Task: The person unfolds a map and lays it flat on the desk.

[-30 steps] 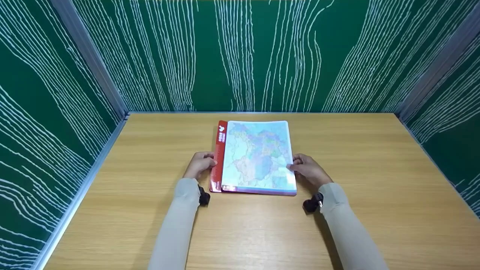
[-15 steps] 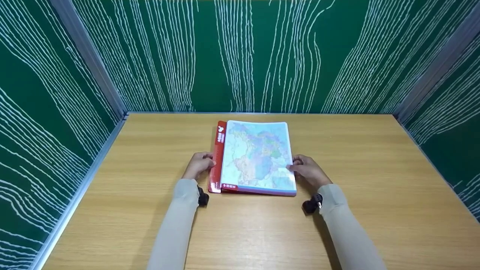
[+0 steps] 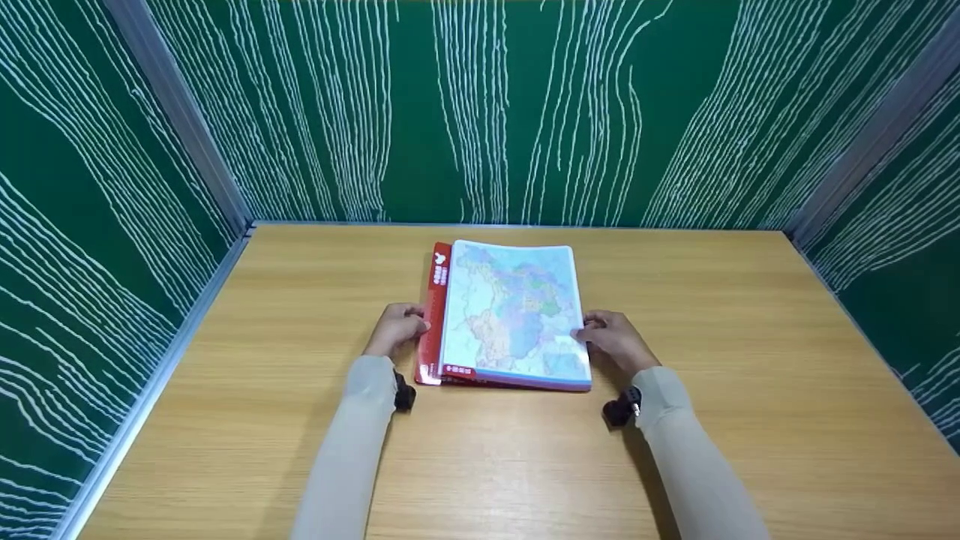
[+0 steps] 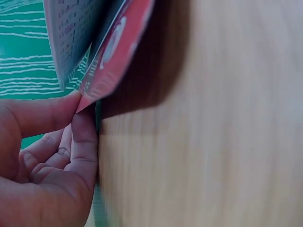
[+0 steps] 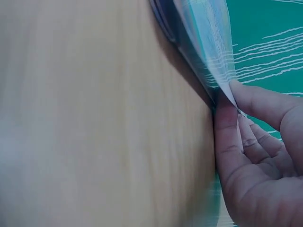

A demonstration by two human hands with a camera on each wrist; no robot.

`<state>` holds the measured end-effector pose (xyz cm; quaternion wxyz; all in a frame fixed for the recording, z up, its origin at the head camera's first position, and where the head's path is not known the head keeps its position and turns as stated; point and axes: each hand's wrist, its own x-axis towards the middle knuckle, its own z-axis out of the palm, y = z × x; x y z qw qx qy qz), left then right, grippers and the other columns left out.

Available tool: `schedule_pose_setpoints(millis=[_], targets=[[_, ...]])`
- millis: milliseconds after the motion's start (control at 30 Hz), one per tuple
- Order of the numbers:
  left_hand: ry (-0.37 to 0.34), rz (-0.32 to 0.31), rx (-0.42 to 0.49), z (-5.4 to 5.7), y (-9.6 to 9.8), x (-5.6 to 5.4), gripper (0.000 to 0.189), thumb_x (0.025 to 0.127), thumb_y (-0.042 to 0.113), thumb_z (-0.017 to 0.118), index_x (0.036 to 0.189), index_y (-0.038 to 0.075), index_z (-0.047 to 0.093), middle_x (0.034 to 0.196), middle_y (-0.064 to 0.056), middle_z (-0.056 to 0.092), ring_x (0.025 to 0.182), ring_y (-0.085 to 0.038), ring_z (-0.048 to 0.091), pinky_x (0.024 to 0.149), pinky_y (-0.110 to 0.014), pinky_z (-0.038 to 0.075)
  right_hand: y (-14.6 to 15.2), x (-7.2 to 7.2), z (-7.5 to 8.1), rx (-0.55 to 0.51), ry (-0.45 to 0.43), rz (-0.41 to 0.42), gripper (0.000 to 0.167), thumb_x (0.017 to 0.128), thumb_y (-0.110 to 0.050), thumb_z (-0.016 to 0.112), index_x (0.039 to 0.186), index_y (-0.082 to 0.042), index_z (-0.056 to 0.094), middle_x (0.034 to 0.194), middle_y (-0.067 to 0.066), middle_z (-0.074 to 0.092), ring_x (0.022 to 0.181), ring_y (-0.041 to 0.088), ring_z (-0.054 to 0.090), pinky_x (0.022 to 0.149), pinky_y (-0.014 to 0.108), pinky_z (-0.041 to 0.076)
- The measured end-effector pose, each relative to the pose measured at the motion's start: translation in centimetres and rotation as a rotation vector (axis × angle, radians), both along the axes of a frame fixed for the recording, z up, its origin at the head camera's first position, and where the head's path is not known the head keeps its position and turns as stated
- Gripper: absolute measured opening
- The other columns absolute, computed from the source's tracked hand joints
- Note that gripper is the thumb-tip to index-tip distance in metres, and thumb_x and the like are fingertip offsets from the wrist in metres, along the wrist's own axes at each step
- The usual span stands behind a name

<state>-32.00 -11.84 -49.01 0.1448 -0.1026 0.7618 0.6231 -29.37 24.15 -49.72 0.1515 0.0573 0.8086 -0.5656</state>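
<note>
A folded map lies near the middle of the wooden table, its pale blue printed panel on top. A red cover strip shows along its left side. My left hand pinches the edge of that strip between thumb and index finger, close over the tabletop in the left wrist view. Above the red strip a printed layer stands apart, leaving a gap. On the opposite side my right hand pinches the map's right edge, thumb on top. Below that thumb, the map shows stacked layers.
The wooden table extends around the map on all sides. Green panels with white wavy lines rise behind it and at both sides, joined by grey metal posts. A small black camera sits on each wrist.
The map's top panel bows up slightly more and its near left corner has lifted, baring a dark layer beneath. The red strip has edged left with my left hand. Both hands keep their pinch.
</note>
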Motion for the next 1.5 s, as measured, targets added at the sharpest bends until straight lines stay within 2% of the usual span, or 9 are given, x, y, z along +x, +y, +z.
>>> schedule_pose_setpoints(millis=[200,533,767,933,1067,1333,1500], targets=[[0.013,0.004,-0.062,-0.04,0.15,-0.08,0.041,0.083,-0.01,0.053,0.123,-0.007,0.058,0.115,-0.016,0.059,0.084,-0.015,0.055,0.065,-0.019,0.048,-0.2,-0.12,0.14,0.042,-0.018,-0.025,0.035,0.091,-0.016,0.065,0.12,0.0,0.055,0.101,0.004,0.058,0.087,0.014,0.056,0.073,0.025,0.05],[0.043,0.025,-0.13,0.4,0.26,0.22,0.017,0.082,-0.009,0.059,0.098,-0.005,0.063,0.094,-0.009,0.056,0.074,-0.013,0.053,0.06,-0.019,0.048,-0.29,-0.19,0.28,0.073,-0.012,-0.037,0.031,0.09,-0.015,0.064,0.117,0.001,0.059,0.1,0.005,0.061,0.083,0.015,0.054,0.072,0.026,0.048],[0.043,0.028,-0.171,0.5,0.3,0.16,0.012,0.081,-0.008,0.059,0.091,-0.004,0.066,0.09,-0.01,0.06,0.069,-0.012,0.054,0.059,-0.02,0.049,-0.26,-0.32,0.17,0.114,-0.001,-0.04,0.042,0.088,-0.016,0.066,0.125,0.003,0.057,0.108,0.009,0.062,0.086,0.014,0.054,0.073,0.024,0.048],[0.08,0.022,-0.219,0.42,0.28,0.07,0.009,0.08,-0.007,0.058,0.083,-0.002,0.064,0.084,-0.007,0.058,0.069,-0.012,0.052,0.057,-0.019,0.047,-0.14,-0.35,0.15,0.106,0.023,-0.04,0.039,0.089,-0.015,0.065,0.122,0.004,0.059,0.104,0.008,0.064,0.084,0.013,0.056,0.071,0.023,0.049],[0.069,0.019,-0.24,0.51,0.26,0.02,0.011,0.08,-0.006,0.058,0.088,-0.003,0.066,0.086,-0.008,0.058,0.072,-0.014,0.053,0.059,-0.019,0.048,0.08,-0.38,0.13,0.123,0.038,-0.049,0.036,0.089,-0.014,0.065,0.12,0.004,0.061,0.098,0.006,0.065,0.079,0.011,0.055,0.068,0.022,0.049],[0.028,0.021,-0.27,0.78,0.38,-0.03,0.026,0.082,-0.005,0.059,0.107,-0.006,0.067,0.106,-0.017,0.064,0.083,-0.018,0.058,0.068,-0.025,0.054,0.32,-0.47,0.32,0.178,0.033,-0.041,0.036,0.089,-0.014,0.063,0.12,0.004,0.061,0.1,0.008,0.064,0.081,0.013,0.053,0.069,0.022,0.046],[0.019,0.023,-0.278,0.73,0.29,-0.05,0.031,0.083,-0.005,0.059,0.112,-0.005,0.066,0.112,-0.019,0.065,0.086,-0.02,0.06,0.072,-0.027,0.055,0.26,-0.5,0.25,0.188,0.037,-0.037,0.032,0.089,-0.013,0.064,0.115,0.004,0.063,0.092,0.004,0.061,0.078,0.014,0.05,0.067,0.023,0.043]])
